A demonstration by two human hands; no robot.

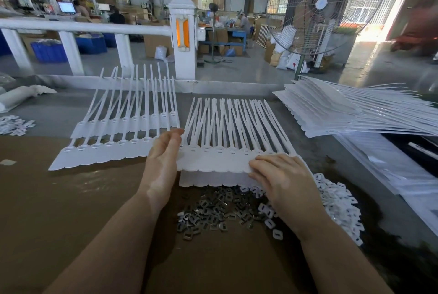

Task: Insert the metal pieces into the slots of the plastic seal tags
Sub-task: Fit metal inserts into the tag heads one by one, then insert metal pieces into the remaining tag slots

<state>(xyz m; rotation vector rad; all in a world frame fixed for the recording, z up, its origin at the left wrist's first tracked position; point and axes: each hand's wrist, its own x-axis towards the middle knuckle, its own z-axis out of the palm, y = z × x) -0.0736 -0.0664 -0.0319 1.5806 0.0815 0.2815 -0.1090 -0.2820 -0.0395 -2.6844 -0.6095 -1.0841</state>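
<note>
At the middle of the tabletop [71, 198], a strip of seal tags [220, 158] is steadied between the flat, open left hand [163, 151] and right hand [282, 175]; no metal pieces [213, 213], heaped nearer, appear inserted yet.

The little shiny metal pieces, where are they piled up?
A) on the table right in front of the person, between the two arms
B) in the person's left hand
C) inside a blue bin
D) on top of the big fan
A: the metal pieces lie in a loose heap on the brown table, just below the sheet of white seal tags that the right hand rests on.
</note>
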